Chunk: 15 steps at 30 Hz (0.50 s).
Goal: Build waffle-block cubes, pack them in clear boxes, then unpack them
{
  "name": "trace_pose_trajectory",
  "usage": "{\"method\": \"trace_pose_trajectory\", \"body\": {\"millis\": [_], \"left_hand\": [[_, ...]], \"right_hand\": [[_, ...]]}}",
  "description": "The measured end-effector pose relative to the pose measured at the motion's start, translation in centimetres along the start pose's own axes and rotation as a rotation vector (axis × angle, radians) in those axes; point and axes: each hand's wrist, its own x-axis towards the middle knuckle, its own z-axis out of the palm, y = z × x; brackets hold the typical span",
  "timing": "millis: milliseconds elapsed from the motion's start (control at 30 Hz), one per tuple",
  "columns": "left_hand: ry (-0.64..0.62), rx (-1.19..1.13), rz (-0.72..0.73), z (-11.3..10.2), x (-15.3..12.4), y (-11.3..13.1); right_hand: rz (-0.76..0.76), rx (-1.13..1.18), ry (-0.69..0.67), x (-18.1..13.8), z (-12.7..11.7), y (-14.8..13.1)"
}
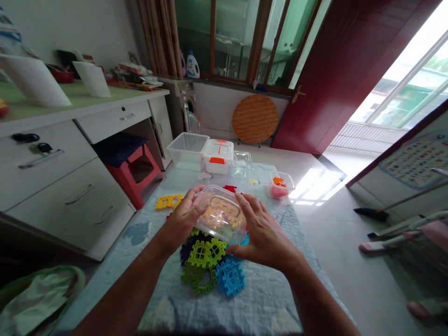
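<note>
Between my two hands is a clear plastic container with yellow-orange pieces showing through it. My left hand grips its left side, thumb toward the near edge. Around the right side curve the fingers of my right hand. Below the container lies a pile of toy building pieces: green ones with notched edges and window shapes, blue ones, and dark purple ones partly hidden. Yellow pieces lie beyond my left hand. A red piece shows just behind the container.
At the cloth's far end stand an uncovered clear bin, a lidded box with orange latches and a clear lid or tray. A small tub with orange and pink pieces sits right. A red stool and white desk flank the left.
</note>
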Motion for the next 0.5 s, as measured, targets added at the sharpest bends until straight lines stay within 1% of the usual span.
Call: {"method": "trace_pose_trajectory", "body": {"millis": [100,200,300,333,400,500], "left_hand": [[-0.051,0.033,-0.004,0.5,0.8,0.5],[-0.138,0.043,-0.028,1.1,1.7,0.2],[-0.222,0.027,-0.044,1.2,2.7,-0.4],[-0.23,0.037,-0.037,1.0,3.2,-0.5],[-0.173,0.098,0.02,-0.1,4.1,-0.7],[0.104,0.303,0.187,-3.5,5.9,-1.5]], "right_hand": [[-0.032,-0.029,-0.024,0.1,-0.4,0.3],[-0.082,0.031,-0.066,0.1,-0.8,0.6],[-0.082,0.068,-0.045,0.1,-1.0,1.4],[-0.075,0.072,-0.035,0.2,-1.0,1.9],[-0.038,0.06,0.009,0.5,-1.2,3.3],[0.079,-0.019,0.157,1.4,-2.0,6.4]]}}
